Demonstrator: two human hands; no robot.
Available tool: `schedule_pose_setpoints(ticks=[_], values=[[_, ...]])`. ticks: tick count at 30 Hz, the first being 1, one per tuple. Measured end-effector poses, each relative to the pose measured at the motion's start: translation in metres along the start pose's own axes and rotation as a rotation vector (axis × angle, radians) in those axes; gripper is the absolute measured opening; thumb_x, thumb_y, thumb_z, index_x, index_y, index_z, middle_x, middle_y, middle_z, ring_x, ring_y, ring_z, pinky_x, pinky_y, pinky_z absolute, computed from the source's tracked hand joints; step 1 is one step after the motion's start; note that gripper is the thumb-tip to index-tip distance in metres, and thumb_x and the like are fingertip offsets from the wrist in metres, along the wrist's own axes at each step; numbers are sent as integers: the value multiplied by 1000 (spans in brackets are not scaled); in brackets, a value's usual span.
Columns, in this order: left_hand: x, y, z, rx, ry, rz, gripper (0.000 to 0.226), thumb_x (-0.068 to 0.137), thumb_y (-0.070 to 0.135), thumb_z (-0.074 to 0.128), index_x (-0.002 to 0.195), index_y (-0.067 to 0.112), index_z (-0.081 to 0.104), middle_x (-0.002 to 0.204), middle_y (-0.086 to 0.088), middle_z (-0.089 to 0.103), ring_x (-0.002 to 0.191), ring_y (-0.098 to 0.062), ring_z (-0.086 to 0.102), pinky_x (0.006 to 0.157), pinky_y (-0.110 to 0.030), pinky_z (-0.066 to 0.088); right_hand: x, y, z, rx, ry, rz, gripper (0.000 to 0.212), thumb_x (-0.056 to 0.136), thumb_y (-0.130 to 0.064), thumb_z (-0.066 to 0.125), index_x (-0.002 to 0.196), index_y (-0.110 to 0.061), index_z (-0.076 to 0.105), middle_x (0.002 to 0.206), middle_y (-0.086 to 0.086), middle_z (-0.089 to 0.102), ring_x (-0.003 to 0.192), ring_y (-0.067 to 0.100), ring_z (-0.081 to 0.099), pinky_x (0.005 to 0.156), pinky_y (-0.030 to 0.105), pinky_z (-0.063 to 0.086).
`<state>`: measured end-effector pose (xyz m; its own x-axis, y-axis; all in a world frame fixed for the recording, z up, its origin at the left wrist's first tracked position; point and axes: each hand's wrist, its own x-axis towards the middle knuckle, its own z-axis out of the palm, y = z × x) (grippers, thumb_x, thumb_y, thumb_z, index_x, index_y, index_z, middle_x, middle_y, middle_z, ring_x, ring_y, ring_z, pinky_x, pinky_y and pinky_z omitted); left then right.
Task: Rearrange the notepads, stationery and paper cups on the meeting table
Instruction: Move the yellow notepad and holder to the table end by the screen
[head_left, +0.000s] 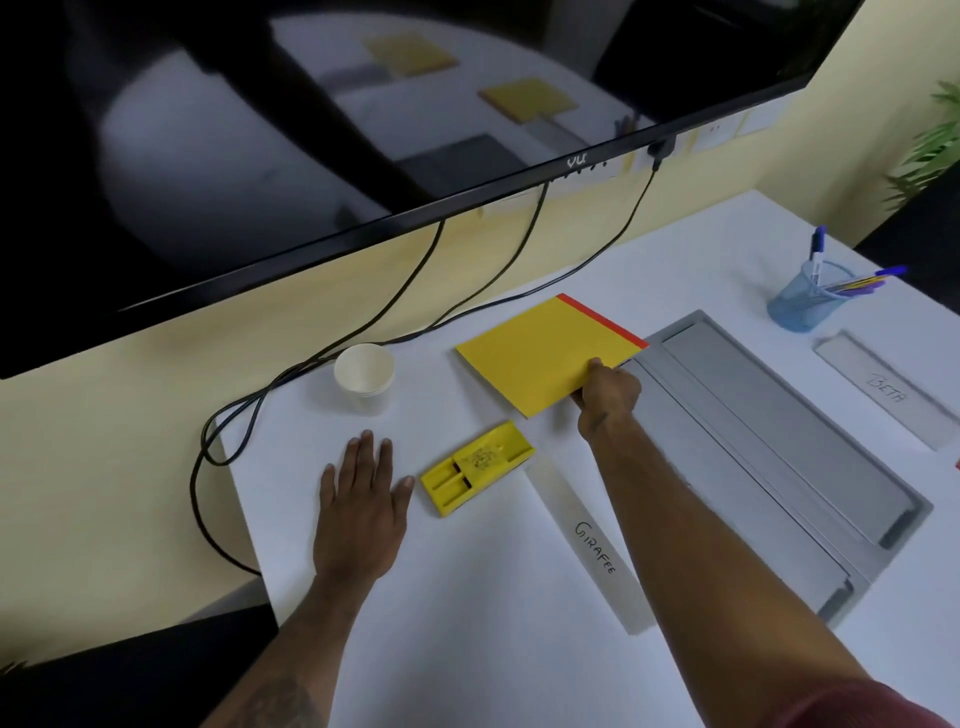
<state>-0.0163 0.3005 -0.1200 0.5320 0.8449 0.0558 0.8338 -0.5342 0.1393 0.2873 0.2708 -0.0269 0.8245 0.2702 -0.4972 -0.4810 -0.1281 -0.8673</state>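
Observation:
A yellow notepad with a red binding strip lies on the white table, and my right hand grips its near right corner. My left hand rests flat on the table with fingers spread, holding nothing. Just right of it lies a yellow stationery box. A stack of white paper cups stands beyond my left hand. A blue mesh pen holder with several blue pens stands at the far right.
A large black monitor hangs over the table's far edge, with black cables trailing down to the left. A grey cable tray is set into the table. Name strips reading GIRAFFE and BETA lie flat.

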Motion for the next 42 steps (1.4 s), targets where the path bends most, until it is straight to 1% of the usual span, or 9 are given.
schedule_pose_setpoints(ticks=[3, 5, 10, 13, 17, 23, 32, 36, 42], values=[[1, 0, -1, 0, 2, -4, 63, 101, 47, 24, 150, 9, 34, 158, -16, 29, 147, -29, 25, 112, -53, 29, 4, 9, 10, -23, 20, 34, 19, 98, -15, 55, 106, 0, 61, 110, 17, 64, 102, 33, 62, 88, 53, 54], [0, 1, 0, 2, 5, -5, 63, 101, 47, 25, 150, 9, 35, 158, -15, 29, 147, -28, 25, 112, -52, 29, 5, 14, 16, -28, 3, 46, 16, 97, -15, 54, 100, 0, 61, 102, 16, 63, 93, 30, 62, 89, 54, 53], [0, 1, -1, -7, 17, -4, 63, 100, 47, 26, 149, 8, 36, 157, -15, 30, 147, -28, 26, 111, -53, 30, 20, 27, 29, -115, -52, 49, 21, 89, -7, 52, 95, 12, 55, 96, 38, 52, 75, 24, 48, 68, 36, 47], [-1, 1, -2, -14, 27, 3, 63, 100, 46, 28, 148, 7, 38, 156, -16, 31, 146, -30, 27, 110, -54, 31, 20, 32, 33, -205, -41, 93, 10, 85, -8, 55, 77, -4, 51, 85, 21, 56, 73, 23, 49, 60, 34, 40], [0, 1, -2, -15, 44, 4, 64, 100, 47, 27, 148, 7, 39, 156, -16, 32, 146, -30, 28, 110, -54, 32, 16, 30, 33, -373, 3, 22, 27, 91, -16, 61, 68, -10, 47, 83, 12, 57, 70, 24, 52, 56, 32, 39], [-1, 1, -2, -18, 49, 4, 63, 100, 47, 29, 148, 8, 39, 156, -16, 33, 146, -30, 28, 110, -54, 32, 12, 24, 36, -638, 28, -83, 38, 91, -26, 66, 116, 1, 58, 120, 19, 60, 106, 35, 61, 76, 37, 49], [-1, 2, -3, -11, 32, 4, 64, 100, 48, 24, 149, 8, 37, 156, -16, 31, 146, -29, 27, 110, -54, 32, 7, 11, 22, -702, -41, -119, 29, 94, -8, 52, 121, 1, 56, 126, 17, 56, 110, 32, 57, 80, 34, 48], [-1, 1, -1, -22, 27, 9, 65, 100, 48, 24, 149, 8, 36, 157, -17, 30, 146, -30, 27, 111, -55, 31, -6, 9, 10, -787, -261, -337, 38, 94, -9, 50, 130, -9, 60, 139, 8, 54, 127, 25, 49, 104, 31, 42], [-2, 1, -4, -29, 20, 15, 65, 100, 48, 25, 148, 7, 38, 155, -18, 33, 145, -32, 29, 110, -55, 31, -45, 15, -2, -1267, -897, -509, 62, 84, -29, 72, 141, -30, 48, 143, 1, 44, 132, 20, 41, 105, 32, 40]])
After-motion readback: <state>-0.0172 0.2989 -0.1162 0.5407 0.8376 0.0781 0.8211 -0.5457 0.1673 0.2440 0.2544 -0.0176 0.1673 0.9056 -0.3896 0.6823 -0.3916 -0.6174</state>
